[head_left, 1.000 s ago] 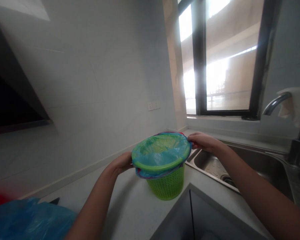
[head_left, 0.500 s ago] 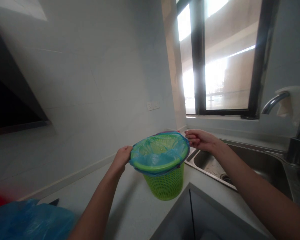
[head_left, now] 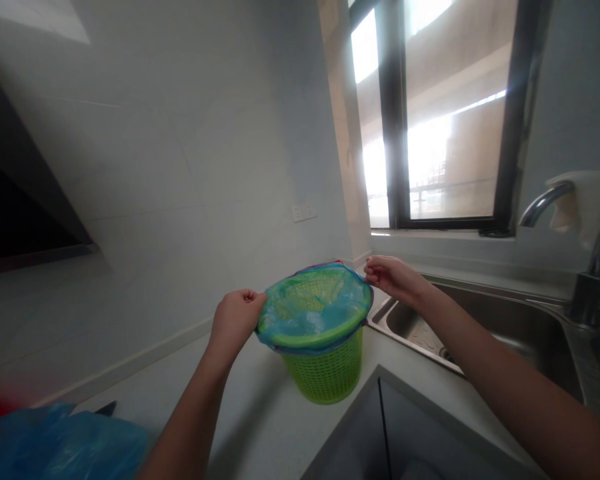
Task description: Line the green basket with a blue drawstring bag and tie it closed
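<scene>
A bright green perforated plastic basket (head_left: 325, 373) stands on the white counter. A thin blue plastic bag (head_left: 310, 323) lines its inside and is folded out over the rim all round. At the left of the rim, my left hand (head_left: 236, 317) is closed, pinching the bag's edge between thumb and fingers. My right hand (head_left: 393, 279) pinches the bag's edge at the right side of the rim, its fingers curled. Between the two hands the bag dips down into the basket.
To the right lies a steel sink (head_left: 510, 327) with a tap (head_left: 545, 203) and a cloth (head_left: 583, 197) draped over it. A crumpled blue bag (head_left: 65, 443) and a dark pointed object (head_left: 107, 408) lie at the lower left. A grey panel (head_left: 360, 427) edges the counter in front.
My left hand has shifted slightly left and turned, showing its back more. The basket and my right hand appear a little further left in view, and the bag's edge has shifted along the rim.
</scene>
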